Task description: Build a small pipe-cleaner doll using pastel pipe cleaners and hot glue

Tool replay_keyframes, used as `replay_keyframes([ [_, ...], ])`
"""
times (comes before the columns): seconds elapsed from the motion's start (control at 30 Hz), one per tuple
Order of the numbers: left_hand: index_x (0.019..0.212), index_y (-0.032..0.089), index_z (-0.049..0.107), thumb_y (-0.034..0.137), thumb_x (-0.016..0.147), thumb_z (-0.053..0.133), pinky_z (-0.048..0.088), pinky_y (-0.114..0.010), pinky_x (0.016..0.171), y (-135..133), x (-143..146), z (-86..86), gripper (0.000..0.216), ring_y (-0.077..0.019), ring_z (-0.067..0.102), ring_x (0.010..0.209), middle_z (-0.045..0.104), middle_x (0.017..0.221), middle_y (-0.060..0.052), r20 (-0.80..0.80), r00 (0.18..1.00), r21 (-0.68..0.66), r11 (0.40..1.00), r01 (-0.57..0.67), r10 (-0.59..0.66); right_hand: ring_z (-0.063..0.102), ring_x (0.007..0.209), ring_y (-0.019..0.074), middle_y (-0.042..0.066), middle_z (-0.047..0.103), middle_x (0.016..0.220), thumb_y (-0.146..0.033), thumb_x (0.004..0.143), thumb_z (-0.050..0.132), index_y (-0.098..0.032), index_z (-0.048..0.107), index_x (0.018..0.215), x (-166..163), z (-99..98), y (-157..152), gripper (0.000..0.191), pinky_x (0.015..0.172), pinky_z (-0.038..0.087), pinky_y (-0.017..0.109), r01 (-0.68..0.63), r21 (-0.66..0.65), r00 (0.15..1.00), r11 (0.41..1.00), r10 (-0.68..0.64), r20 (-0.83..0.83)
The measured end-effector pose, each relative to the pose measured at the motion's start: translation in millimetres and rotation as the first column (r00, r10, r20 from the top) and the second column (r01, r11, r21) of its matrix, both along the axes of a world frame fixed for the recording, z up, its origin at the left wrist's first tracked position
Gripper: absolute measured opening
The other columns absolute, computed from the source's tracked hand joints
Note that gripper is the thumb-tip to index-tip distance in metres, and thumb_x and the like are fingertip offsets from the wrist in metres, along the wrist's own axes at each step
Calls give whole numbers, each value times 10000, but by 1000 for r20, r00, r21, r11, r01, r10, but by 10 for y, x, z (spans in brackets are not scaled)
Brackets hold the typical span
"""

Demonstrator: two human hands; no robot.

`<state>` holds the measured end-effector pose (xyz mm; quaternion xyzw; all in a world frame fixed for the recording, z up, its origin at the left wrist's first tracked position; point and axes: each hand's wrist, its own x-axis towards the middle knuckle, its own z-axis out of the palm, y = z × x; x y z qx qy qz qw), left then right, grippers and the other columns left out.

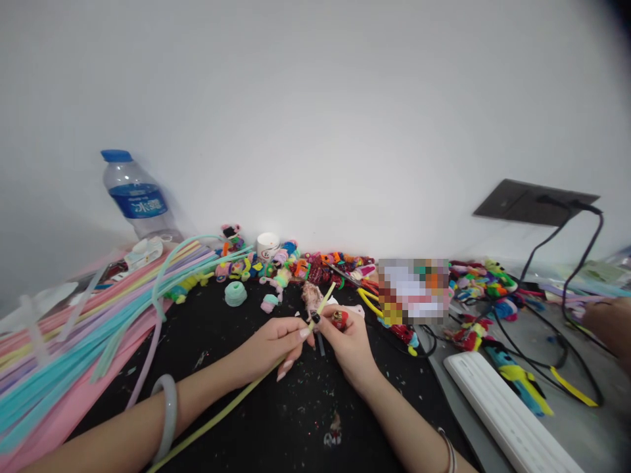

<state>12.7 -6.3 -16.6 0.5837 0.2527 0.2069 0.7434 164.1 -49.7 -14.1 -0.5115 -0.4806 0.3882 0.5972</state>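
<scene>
A long pale-yellow pipe cleaner [229, 405] runs from the lower edge up between my two hands, its short end sticking out above the fingertips. My left hand [276, 341] is closed, thumb and forefinger pinching the stem. Close against it, my right hand [348, 338] also pinches the same stem near its tip, with dark and red nails showing. Behind the fingers lies a brownish fuzzy piece [311, 297] on the black mat [276, 420]. A mint-green coiled piece [235, 293] sits on the mat to the left, near a small pastel figure [276, 289].
Bundles of pastel pipe cleaners [98, 328] cover the left side, before a water bottle [135, 197]. Colourful figures and a paper cup [267, 245] line the wall. At right are a white power strip [507, 407], black cables [497, 322] and another person's hand [608, 325].
</scene>
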Motion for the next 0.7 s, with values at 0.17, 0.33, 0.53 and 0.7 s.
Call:
replay_keyframes([
  [0.17, 729, 156, 526, 421, 808, 532, 377, -158, 331, -55, -1, -19, 277, -61, 412, 304, 430, 393, 93, -50, 995, 130, 989, -74, 82, 421, 519, 98, -31, 506, 570, -239, 740, 610, -156, 588, 656, 1, -21, -12, 120, 512, 331, 226, 16, 17, 999, 1000, -16, 38],
  [0.33, 706, 151, 539, 379, 846, 481, 398, -161, 360, -86, -8, 7, 274, -72, 474, 328, 499, 418, 65, -117, 977, 280, 950, -140, 179, 385, 508, 94, -44, 458, 549, -211, 745, 587, -158, 561, 635, -7, 13, -18, 125, 495, 306, 221, 46, 30, 995, 999, -48, 87],
  [0.53, 783, 155, 565, 354, 878, 422, 405, -165, 378, -104, -11, 18, 263, -81, 492, 337, 537, 426, 52, -140, 973, 391, 913, -113, 181, 296, 476, 83, -70, 358, 500, -191, 735, 560, -177, 466, 554, -26, 55, -39, 204, 453, 248, 211, 71, 39, 987, 997, -75, 139],
  [0.7, 769, 155, 551, 365, 869, 437, 396, -161, 371, -100, -10, 8, 259, -82, 498, 331, 550, 421, 48, -116, 981, 348, 931, -105, 154, 298, 478, 85, -67, 362, 521, -218, 750, 556, -176, 481, 593, -36, 57, -43, 179, 455, 252, 212, 57, 35, 987, 998, -62, 151],
])
